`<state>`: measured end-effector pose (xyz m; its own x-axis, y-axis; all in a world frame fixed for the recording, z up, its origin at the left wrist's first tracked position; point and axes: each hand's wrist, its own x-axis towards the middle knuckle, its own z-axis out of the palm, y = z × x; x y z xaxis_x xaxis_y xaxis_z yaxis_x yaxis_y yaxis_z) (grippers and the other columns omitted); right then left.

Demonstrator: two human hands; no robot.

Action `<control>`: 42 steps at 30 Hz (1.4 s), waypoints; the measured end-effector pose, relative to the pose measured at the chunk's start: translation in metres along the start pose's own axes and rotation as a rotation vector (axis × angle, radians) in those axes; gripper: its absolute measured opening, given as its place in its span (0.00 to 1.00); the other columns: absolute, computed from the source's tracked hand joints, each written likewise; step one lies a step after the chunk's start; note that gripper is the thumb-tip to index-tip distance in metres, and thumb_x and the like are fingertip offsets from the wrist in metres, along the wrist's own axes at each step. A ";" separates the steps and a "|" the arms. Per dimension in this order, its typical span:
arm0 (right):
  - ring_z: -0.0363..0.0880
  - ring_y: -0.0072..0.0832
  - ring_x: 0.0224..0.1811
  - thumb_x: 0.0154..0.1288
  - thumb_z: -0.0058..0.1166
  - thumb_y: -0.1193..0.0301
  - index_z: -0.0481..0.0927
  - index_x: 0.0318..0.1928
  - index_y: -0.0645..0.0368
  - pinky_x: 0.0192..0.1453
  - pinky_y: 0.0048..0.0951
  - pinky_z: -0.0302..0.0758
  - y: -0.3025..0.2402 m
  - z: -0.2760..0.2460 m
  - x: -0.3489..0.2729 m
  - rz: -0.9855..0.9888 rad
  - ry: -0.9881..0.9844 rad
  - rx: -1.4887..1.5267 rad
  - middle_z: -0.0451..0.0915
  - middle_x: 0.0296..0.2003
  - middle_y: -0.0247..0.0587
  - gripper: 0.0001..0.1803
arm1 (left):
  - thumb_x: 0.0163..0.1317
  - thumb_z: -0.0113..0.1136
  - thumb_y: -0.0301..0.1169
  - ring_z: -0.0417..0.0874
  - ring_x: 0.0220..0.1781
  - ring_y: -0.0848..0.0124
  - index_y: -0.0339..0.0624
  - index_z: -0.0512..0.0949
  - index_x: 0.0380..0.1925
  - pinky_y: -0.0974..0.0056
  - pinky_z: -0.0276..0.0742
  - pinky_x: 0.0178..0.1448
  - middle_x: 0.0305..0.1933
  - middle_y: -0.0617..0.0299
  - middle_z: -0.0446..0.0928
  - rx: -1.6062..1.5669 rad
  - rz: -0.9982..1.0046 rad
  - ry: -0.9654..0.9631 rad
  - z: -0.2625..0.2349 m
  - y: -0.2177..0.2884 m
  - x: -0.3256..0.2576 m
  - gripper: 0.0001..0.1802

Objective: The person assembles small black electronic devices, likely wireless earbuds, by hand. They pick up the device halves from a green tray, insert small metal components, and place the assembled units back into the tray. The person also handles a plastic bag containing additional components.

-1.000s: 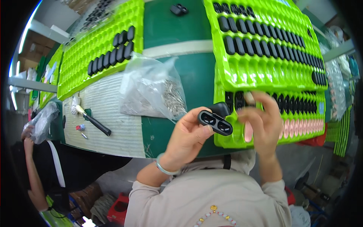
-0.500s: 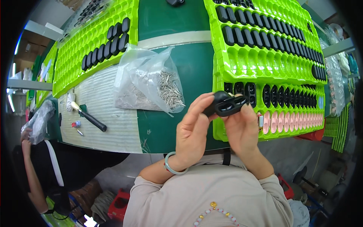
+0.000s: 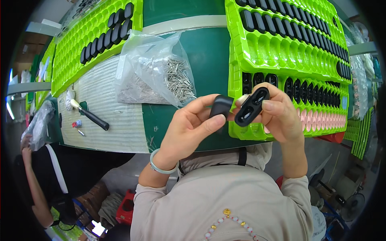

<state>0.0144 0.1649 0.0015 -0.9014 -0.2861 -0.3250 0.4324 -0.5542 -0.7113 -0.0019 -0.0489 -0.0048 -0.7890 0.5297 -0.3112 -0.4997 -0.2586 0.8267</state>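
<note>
Pinching a small black block [image 3: 221, 106] between thumb and forefinger, the left hand [image 3: 189, 128] is closed tight on it; only the block's upper face and one edge show, the rest sits behind the thumb. Right hand [image 3: 277, 114]: fingers curled shut around a black oval plastic piece [image 3: 252, 106] with two openings, its lower end covered by the thumb. A pale tip shows between block and piece, too small to identify. Block and piece meet or nearly meet; the join is hidden. Both are held up in front of the person's chest, over the near edge of the green table [image 3: 205, 52].

Left wrist: pale green bangle [image 3: 161, 166].

Behind the right hand: bright green tray [image 3: 281, 52] with rows of pockets, many filled with like black pieces; its near corner is blocked by the hand, its far end bends away at the picture's rim. Pink tray [image 3: 325, 120] beneath it, mostly covered.

Centre of table: clear plastic bag [image 3: 155, 68] of small metal pins, count not readable through the film.

Left of that: ribbed white mat [image 3: 106, 112] bearing a black-handled tool [image 3: 90, 115], head unclear. Second green tray [image 3: 92, 36] beyond, partly loaded.

Far left edge: another person's arm [image 3: 34, 180], body cut off.
</note>
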 end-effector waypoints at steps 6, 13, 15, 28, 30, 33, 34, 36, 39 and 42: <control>0.79 0.23 0.39 0.59 0.56 0.75 0.74 0.45 0.66 0.42 0.26 0.79 0.000 0.001 -0.009 0.087 -0.011 -0.247 0.79 0.37 0.40 0.14 | 0.61 0.54 0.25 0.81 0.43 0.70 0.33 0.70 0.53 0.64 0.79 0.47 0.44 0.55 0.78 -0.110 -0.162 0.003 -0.005 0.000 0.001 0.19; 0.78 0.20 0.36 0.59 0.58 0.73 0.74 0.45 0.66 0.39 0.24 0.79 -0.005 0.008 -0.003 0.153 0.004 -0.351 0.79 0.36 0.37 0.15 | 0.58 0.59 0.26 0.80 0.44 0.71 0.33 0.72 0.50 0.65 0.78 0.48 0.45 0.58 0.78 -0.070 -0.208 -0.036 -0.008 0.000 -0.001 0.20; 0.78 0.19 0.36 0.59 0.59 0.72 0.74 0.44 0.67 0.38 0.24 0.79 -0.009 0.013 -0.004 0.180 0.003 -0.369 0.79 0.35 0.37 0.15 | 0.57 0.60 0.26 0.80 0.45 0.72 0.34 0.72 0.50 0.65 0.78 0.49 0.46 0.59 0.78 -0.079 -0.197 -0.038 -0.007 -0.002 0.000 0.21; 0.79 0.18 0.31 0.57 0.62 0.71 0.77 0.42 0.68 0.32 0.19 0.78 -0.012 0.018 -0.001 0.237 0.067 -0.532 0.81 0.32 0.37 0.15 | 0.55 0.65 0.25 0.80 0.44 0.75 0.32 0.71 0.50 0.70 0.78 0.48 0.44 0.59 0.78 -0.114 -0.135 -0.073 -0.007 -0.008 0.002 0.23; 0.79 0.17 0.30 0.56 0.62 0.72 0.78 0.41 0.69 0.31 0.18 0.76 -0.009 0.018 0.000 0.224 0.074 -0.576 0.81 0.31 0.36 0.15 | 0.54 0.66 0.24 0.80 0.44 0.75 0.32 0.71 0.49 0.70 0.78 0.48 0.43 0.59 0.78 -0.094 -0.101 -0.070 -0.006 -0.012 0.002 0.23; 0.79 0.16 0.30 0.55 0.63 0.72 0.77 0.41 0.69 0.31 0.16 0.75 -0.005 0.016 0.000 0.147 0.084 -0.666 0.81 0.30 0.36 0.15 | 0.53 0.67 0.24 0.80 0.43 0.75 0.32 0.72 0.48 0.71 0.78 0.47 0.42 0.59 0.78 -0.030 -0.058 -0.032 -0.003 -0.013 0.003 0.22; 0.79 0.16 0.30 0.56 0.62 0.73 0.77 0.41 0.69 0.31 0.16 0.75 -0.005 0.016 0.001 0.141 0.074 -0.671 0.81 0.31 0.36 0.15 | 0.53 0.67 0.23 0.80 0.43 0.75 0.32 0.72 0.48 0.71 0.78 0.47 0.42 0.59 0.78 -0.017 -0.054 -0.039 -0.003 -0.014 0.004 0.22; 0.79 0.15 0.31 0.56 0.62 0.74 0.77 0.41 0.70 0.32 0.16 0.74 -0.005 0.013 0.003 0.131 0.054 -0.681 0.81 0.31 0.36 0.14 | 0.53 0.67 0.23 0.80 0.42 0.76 0.32 0.73 0.47 0.71 0.78 0.46 0.42 0.60 0.78 0.008 -0.045 -0.053 -0.003 -0.015 0.005 0.21; 0.79 0.16 0.31 0.57 0.61 0.74 0.78 0.40 0.69 0.33 0.16 0.75 -0.002 0.010 0.003 0.144 0.029 -0.600 0.81 0.32 0.36 0.13 | 0.54 0.67 0.24 0.80 0.41 0.77 0.33 0.74 0.45 0.72 0.78 0.45 0.41 0.61 0.78 -0.063 -0.146 -0.051 -0.006 -0.019 0.005 0.19; 0.79 0.16 0.32 0.57 0.61 0.74 0.77 0.41 0.69 0.34 0.17 0.76 0.000 0.007 0.000 0.160 0.018 -0.533 0.81 0.32 0.35 0.13 | 0.55 0.66 0.26 0.80 0.39 0.78 0.34 0.74 0.44 0.73 0.78 0.44 0.40 0.62 0.78 -0.106 -0.257 -0.109 -0.012 -0.017 0.007 0.17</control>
<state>0.0148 0.1602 0.0061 -0.8279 -0.3179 -0.4621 0.4963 -0.0314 -0.8676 -0.0026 -0.0505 -0.0267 -0.5919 0.6706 -0.4472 -0.7172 -0.1849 0.6719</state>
